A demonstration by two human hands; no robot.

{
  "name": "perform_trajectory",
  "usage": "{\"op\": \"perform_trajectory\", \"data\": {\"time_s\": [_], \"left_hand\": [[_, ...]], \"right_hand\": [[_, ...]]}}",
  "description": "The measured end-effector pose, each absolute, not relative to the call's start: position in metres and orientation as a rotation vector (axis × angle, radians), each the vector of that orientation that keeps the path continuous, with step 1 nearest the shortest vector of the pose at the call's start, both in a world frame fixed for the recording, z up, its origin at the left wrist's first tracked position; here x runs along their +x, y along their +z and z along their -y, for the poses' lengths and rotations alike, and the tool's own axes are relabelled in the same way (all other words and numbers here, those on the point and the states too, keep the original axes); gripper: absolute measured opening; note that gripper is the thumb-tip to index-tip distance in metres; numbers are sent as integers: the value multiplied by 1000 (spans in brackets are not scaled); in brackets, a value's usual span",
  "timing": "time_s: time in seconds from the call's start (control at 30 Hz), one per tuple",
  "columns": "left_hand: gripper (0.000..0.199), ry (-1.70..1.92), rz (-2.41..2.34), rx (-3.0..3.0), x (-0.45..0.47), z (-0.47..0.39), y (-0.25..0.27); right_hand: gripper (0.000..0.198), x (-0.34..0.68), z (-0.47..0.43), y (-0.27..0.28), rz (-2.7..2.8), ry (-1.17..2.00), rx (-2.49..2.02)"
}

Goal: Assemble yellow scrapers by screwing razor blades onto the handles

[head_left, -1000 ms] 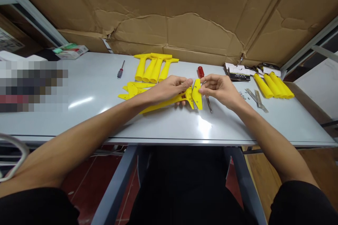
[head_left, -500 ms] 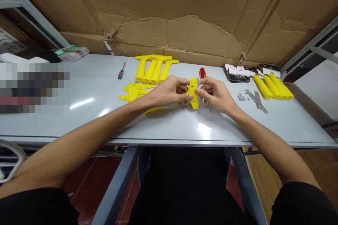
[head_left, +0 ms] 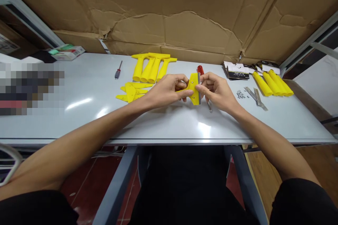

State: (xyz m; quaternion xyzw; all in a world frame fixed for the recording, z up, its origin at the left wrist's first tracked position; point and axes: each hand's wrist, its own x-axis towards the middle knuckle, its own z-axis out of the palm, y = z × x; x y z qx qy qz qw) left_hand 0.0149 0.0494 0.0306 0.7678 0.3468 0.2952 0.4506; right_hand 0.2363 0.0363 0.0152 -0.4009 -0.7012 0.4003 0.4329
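Note:
A yellow scraper (head_left: 194,95) with a flat, wide head is held up over the table between my two hands. Its head shows two small silver-looking spots, and a grey metal blade (head_left: 199,95) runs along the right edge. My left hand (head_left: 173,89) is closed on the scraper's narrow side, thumb on top. From the other side, my right hand (head_left: 215,89) pinches the blade edge, its thumb on the face of the head. Behind my right hand, partly hidden, lies a screwdriver with a red handle (head_left: 200,70).
Yellow T-shaped scraper handles (head_left: 155,70) and flat yellow pieces (head_left: 130,92) lie left of centre, near a small dark screwdriver (head_left: 117,73). To the right are small screws (head_left: 240,94), metal strips (head_left: 256,97), packaged yellow scrapers (head_left: 274,83) and black-and-white cards (head_left: 236,71). Cardboard (head_left: 163,7) stands behind.
The scraper has turned slightly, and more of its blade shows. Dark holes in its head now look silvery. A yellow strip below my left forearm has gone from sight. The view shifted slightly.

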Motion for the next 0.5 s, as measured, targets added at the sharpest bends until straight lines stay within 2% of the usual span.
{"op": "perform_trajectory", "data": {"time_s": [0.07, 0.13, 0.2, 0.3, 0.33, 0.5], "left_hand": [[22, 746, -861, 1890, 14, -51, 32], [21, 767, -867, 1896, 13, -52, 34], [20, 771, -872, 1921, 12, -51, 38], [17, 767, -905, 1962, 11, -48, 43], [17, 773, -924, 1972, 10, -47, 44], [21, 783, -985, 2007, 11, -45, 46]], "right_hand": [[57, 254, -37, 35, 1797, 924, -1047], [50, 286, -39, 58, 1858, 697, -1158], [37, 328, -45, 77, 1887, 451, -1391], [9, 385, -61, 83, 2094, 345, -1886], [5, 399, -68, 79, 2169, 343, -2015], [15, 432, -96, 53, 2272, 351, -2248]]}}
